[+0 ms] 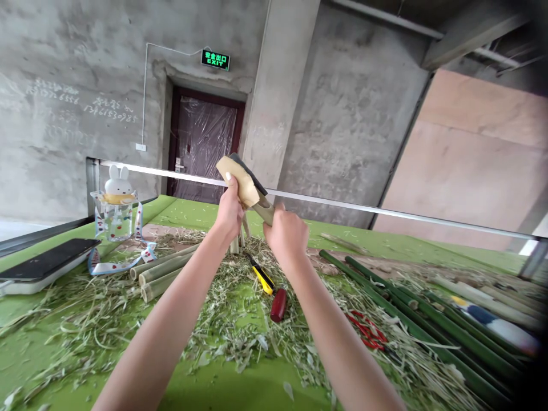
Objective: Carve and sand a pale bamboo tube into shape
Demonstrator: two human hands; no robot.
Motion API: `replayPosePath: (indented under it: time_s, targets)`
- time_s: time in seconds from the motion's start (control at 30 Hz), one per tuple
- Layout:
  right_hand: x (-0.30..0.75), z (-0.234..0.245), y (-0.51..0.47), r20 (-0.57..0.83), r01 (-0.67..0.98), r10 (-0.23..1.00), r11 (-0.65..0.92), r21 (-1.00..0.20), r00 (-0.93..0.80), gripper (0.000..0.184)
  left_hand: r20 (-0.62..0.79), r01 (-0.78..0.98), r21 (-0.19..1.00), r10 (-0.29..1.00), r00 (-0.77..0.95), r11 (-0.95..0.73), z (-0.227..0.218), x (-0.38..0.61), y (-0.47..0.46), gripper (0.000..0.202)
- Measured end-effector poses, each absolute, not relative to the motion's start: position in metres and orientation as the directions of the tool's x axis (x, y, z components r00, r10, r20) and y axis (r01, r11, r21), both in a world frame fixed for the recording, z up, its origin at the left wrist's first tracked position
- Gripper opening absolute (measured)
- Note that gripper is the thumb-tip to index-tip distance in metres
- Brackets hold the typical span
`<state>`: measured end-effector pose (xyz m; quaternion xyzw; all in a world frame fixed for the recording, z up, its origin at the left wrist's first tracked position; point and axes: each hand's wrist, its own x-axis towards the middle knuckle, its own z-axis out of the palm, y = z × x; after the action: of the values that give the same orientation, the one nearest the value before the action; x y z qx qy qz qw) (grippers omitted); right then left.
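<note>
We record the left hand (229,214) closed on a tan block (237,181) with a dark edge, its long axis slanting up-left from the right hand (286,235), curled around the tan shaft (264,208) below.

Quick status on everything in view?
Left hand, closed on tan-and-black block, raised
Right hand, closed on the block's tan shaft, raised
Exit sign, lit green
Door, shut, plastic-sheeted
Yellow utility knife, lying on shavings
Cut bamboo lengths, lying side by side
Green bamboo poles, lying on the table
</note>
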<state>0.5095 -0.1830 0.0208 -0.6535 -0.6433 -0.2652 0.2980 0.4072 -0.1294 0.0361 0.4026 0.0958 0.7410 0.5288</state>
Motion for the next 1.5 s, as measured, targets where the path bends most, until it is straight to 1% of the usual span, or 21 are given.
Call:
replayPosePath:
  time_s: [0.1,0.2,0.4,0.57,0.7,0.8,0.87,0.93,1.0,1.03,1.07,1.1,1.17,1.23,1.3,1.33,1.43,1.5]
  targets:
    - [0.510,0.020,-0.182,0.732,0.999,0.681,-0.003,-0.034,0.027,0.020,0.443,-0.718,0.577,0.888,-0.125,-0.389,0.037,0.404,-0.129,0.038]
    - [0.510,0.020,-0.182,0.728,1.000,0.686,0.010,-0.024,0.010,0.020,0.431,-0.731,0.568,0.894,-0.127,-0.378,0.037,0.403,-0.128,0.036]
    - [0.507,0.020,-0.183,0.715,0.997,0.699,0.053,-0.059,0.005,0.018,0.472,-0.784,0.544,0.882,-0.010,-0.300,0.031,0.404,-0.129,0.034]
    - [0.507,0.019,-0.181,0.715,0.996,0.699,0.047,-0.073,0.019,0.017,0.488,-0.854,0.476,0.871,0.055,-0.213,0.024,0.408,-0.127,0.026]
    - [0.510,0.019,-0.178,0.715,0.993,0.697,0.028,-0.111,0.060,0.017,0.448,-0.871,0.452,0.893,0.034,-0.194,0.020,0.413,-0.125,0.022]
    - [0.513,0.019,-0.177,0.727,0.993,0.684,0.039,-0.111,0.054,0.017,0.432,-0.873,0.451,0.901,0.033,-0.185,0.021,0.416,-0.123,0.021]
    - [0.514,0.019,-0.176,0.728,0.994,0.685,0.045,-0.094,0.038,0.017,0.423,-0.867,0.442,0.906,-0.022,-0.228,0.024,0.415,-0.120,0.020]
    - [0.515,0.020,-0.176,0.728,0.996,0.686,0.046,-0.072,0.021,0.018,0.401,-0.823,0.468,0.907,-0.126,-0.321,0.027,0.405,-0.116,0.017]
    - [0.518,0.021,-0.175,0.737,0.998,0.676,0.038,-0.051,0.011,0.019,0.396,-0.695,0.551,0.878,-0.269,-0.461,0.030,0.387,-0.113,0.015]
    - [0.520,0.022,-0.175,0.744,0.999,0.668,0.030,-0.041,0.011,0.019,0.419,-0.589,0.603,0.842,-0.341,-0.538,0.031,0.375,-0.112,0.018]
    - [0.522,0.023,-0.174,0.752,0.999,0.659,0.019,-0.032,0.012,0.020,0.469,-0.458,0.640,0.786,-0.402,-0.617,0.032,0.363,-0.111,0.025]
    - [0.524,0.024,-0.173,0.759,1.000,0.652,0.006,-0.021,0.012,0.020,0.543,-0.319,0.665,0.730,-0.415,-0.676,0.033,0.351,-0.112,0.032]
    - [0.528,0.026,-0.172,0.770,1.000,0.638,-0.014,0.008,0.002,0.020,0.667,-0.011,0.695,0.650,-0.363,-0.719,0.035,0.332,-0.115,0.033]
    - [0.530,0.027,-0.171,0.775,0.999,0.631,-0.019,0.046,-0.023,0.021,0.760,0.302,0.650,0.598,-0.255,-0.698,0.038,0.325,-0.121,0.024]
    - [0.529,0.026,-0.172,0.775,0.997,0.630,-0.016,0.077,-0.050,0.021,0.817,0.544,0.536,0.559,-0.142,-0.645,0.041,0.329,-0.130,0.015]
    - [0.528,0.026,-0.172,0.773,0.996,0.631,-0.013,0.087,-0.059,0.021,0.835,0.628,0.472,0.542,-0.095,-0.618,0.042,0.334,-0.135,0.012]
    - [0.524,0.024,-0.174,0.767,0.996,0.639,-0.010,0.087,-0.060,0.020,0.861,0.766,0.326,0.508,0.000,-0.553,0.046,0.353,-0.148,0.015]
    - [0.522,0.022,-0.176,0.767,0.997,0.640,-0.019,0.074,-0.045,0.019,0.857,0.789,0.294,0.514,0.032,-0.540,0.047,0.362,-0.154,0.017]
